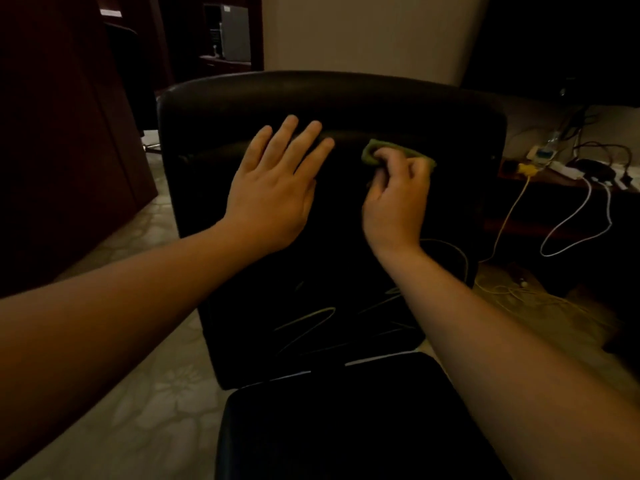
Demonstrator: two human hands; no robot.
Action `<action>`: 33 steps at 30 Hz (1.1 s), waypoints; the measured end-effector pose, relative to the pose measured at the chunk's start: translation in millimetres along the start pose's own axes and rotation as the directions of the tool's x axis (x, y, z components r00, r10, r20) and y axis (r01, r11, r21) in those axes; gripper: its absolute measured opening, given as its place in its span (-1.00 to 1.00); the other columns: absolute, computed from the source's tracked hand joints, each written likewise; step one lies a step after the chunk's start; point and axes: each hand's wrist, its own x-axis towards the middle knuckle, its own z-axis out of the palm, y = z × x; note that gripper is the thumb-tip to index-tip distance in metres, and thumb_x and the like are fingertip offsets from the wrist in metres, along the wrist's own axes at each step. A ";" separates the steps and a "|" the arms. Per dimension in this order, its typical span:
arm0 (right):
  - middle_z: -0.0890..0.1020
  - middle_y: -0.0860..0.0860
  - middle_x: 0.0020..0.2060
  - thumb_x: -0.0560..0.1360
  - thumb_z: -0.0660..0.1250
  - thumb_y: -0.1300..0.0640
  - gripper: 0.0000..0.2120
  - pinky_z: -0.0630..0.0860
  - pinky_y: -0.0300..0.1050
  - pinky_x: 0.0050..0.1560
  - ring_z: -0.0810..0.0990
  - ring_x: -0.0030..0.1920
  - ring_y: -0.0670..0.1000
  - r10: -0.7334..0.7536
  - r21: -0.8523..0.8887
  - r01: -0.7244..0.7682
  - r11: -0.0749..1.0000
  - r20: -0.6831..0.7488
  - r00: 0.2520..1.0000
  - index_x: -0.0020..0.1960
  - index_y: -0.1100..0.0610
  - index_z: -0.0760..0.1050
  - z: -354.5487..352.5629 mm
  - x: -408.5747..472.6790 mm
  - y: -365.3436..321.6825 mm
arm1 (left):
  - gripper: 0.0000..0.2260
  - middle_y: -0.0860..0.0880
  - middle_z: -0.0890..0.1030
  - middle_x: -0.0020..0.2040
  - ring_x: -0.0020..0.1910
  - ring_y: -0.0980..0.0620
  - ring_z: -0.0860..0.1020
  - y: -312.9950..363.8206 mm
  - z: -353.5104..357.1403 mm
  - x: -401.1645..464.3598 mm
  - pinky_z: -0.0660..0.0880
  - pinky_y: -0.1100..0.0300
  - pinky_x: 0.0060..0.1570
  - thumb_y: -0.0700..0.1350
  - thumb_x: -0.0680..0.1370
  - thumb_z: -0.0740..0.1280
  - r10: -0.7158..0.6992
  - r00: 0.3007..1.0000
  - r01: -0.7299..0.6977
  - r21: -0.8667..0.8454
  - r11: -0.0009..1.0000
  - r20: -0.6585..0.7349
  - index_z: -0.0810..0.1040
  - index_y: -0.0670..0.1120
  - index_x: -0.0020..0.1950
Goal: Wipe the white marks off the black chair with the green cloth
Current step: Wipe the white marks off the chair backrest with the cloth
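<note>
The black chair (214, 126) fills the middle of the view, its backrest facing me and its seat below. White scribbled marks (311, 322) run across the lower part of the backrest. My left hand (273, 188) lies flat on the upper backrest with its fingers spread. To its right, my right hand (398, 199) is closed on a bunched green cloth (391, 150) and presses it against the upper backrest, well above the marks.
A dark wooden cabinet (69, 133) stands at the left. At the right, white cables (585, 216) and a yellow cord (509, 216) hang from a low table with chargers. More cords lie on the pale patterned floor (138, 393). A beige wall (363, 32) rises behind the chair.
</note>
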 end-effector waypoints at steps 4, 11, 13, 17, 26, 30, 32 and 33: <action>0.56 0.18 -0.03 0.56 0.28 0.13 -0.82 0.53 0.14 0.05 0.54 -0.02 0.12 -0.102 0.180 0.072 0.981 0.163 0.981 0.08 0.11 0.62 18.6 -66.1 -15.6 | -0.43 -0.08 0.08 0.70 0.67 -0.18 -0.02 -6.0 5.4 -22.5 -0.11 -0.16 0.62 0.04 0.67 0.04 0.015 1.000 -0.015 0.057 0.998 0.002 0.10 -0.02 0.69; 0.41 0.06 -0.11 0.55 0.36 0.20 -0.84 0.36 -0.04 -0.19 0.43 -0.15 0.10 -0.508 0.347 0.377 0.859 0.479 0.716 0.11 0.15 0.62 21.3 -186.4 -11.6 | -0.42 -0.10 0.01 0.71 0.68 -0.22 -0.09 -5.4 5.2 -25.1 -0.16 -0.20 0.61 0.04 0.67 -0.01 0.035 0.999 -0.036 0.095 0.995 0.006 0.03 -0.05 0.70; 0.49 0.09 -0.11 0.55 0.34 0.16 -0.84 0.41 -0.04 -0.19 0.44 -0.14 0.10 -0.604 0.329 0.519 0.789 0.568 0.559 0.12 0.10 0.60 17.8 -187.0 -3.4 | -0.42 -0.10 0.00 0.71 0.67 -0.23 -0.11 -5.2 6.1 -33.3 -0.18 -0.21 0.61 0.05 0.67 -0.03 0.055 0.998 -0.057 0.093 0.994 0.015 0.03 -0.05 0.70; 0.58 -0.10 -0.14 0.58 0.19 -0.16 -0.73 0.52 -0.08 -0.07 0.52 -0.14 -0.09 -0.507 0.195 0.481 0.855 0.506 0.697 -0.05 -0.04 0.58 7.0 -139.0 5.3 | -0.39 -0.07 -0.03 0.71 0.67 -0.21 -0.17 -5.4 15.0 -58.8 -0.18 -0.22 0.61 0.06 0.66 -0.01 0.146 0.987 -0.153 0.103 0.983 0.074 0.01 -0.05 0.71; 0.55 0.21 -0.15 0.57 0.29 0.25 -0.77 0.50 0.08 -0.22 0.52 -0.18 0.22 -0.415 0.287 0.323 0.902 0.364 0.834 0.18 0.22 0.62 33.7 -185.9 -6.6 | -0.39 -0.08 -0.03 0.71 0.68 -0.19 -0.13 2.0 28.3 -86.4 -0.21 -0.21 0.61 0.03 0.67 0.04 0.116 0.989 -0.127 0.118 0.985 0.093 0.01 -0.08 0.71; 0.56 0.13 -0.15 0.51 0.37 0.23 -0.76 0.48 -0.03 -0.23 0.50 -0.16 0.14 -0.629 0.359 0.523 0.773 0.539 0.560 0.16 0.15 0.62 41.2 -238.5 27.0 | -0.40 -0.08 0.00 0.71 0.68 -0.19 -0.09 6.2 28.6 -83.6 -0.18 -0.21 0.61 0.10 0.70 -0.29 0.118 0.990 -0.126 0.105 0.986 0.082 0.03 -0.09 0.70; 0.58 0.11 -0.14 0.50 0.26 0.16 -0.73 0.56 -0.06 -0.24 0.56 -0.16 0.14 -0.657 0.382 0.559 0.736 0.601 0.455 0.17 0.09 0.57 38.8 -248.6 44.3 | -0.39 -0.07 0.02 0.71 0.68 -0.19 -0.08 7.3 29.5 -84.0 -0.17 -0.20 0.61 0.12 0.70 -0.29 0.124 0.989 -0.131 0.098 0.986 0.075 0.04 -0.09 0.70; 0.58 0.11 -0.14 0.50 0.24 0.13 -0.72 0.59 -0.05 -0.24 0.58 -0.16 0.15 -0.641 0.366 0.557 0.745 0.624 0.447 0.19 0.08 0.54 36.9 -247.9 53.3 | -0.40 -0.07 0.03 0.71 0.68 -0.19 -0.06 7.5 30.6 -84.6 -0.16 -0.21 0.61 0.12 0.71 -0.27 0.126 0.990 -0.131 0.090 0.987 0.060 0.06 -0.09 0.70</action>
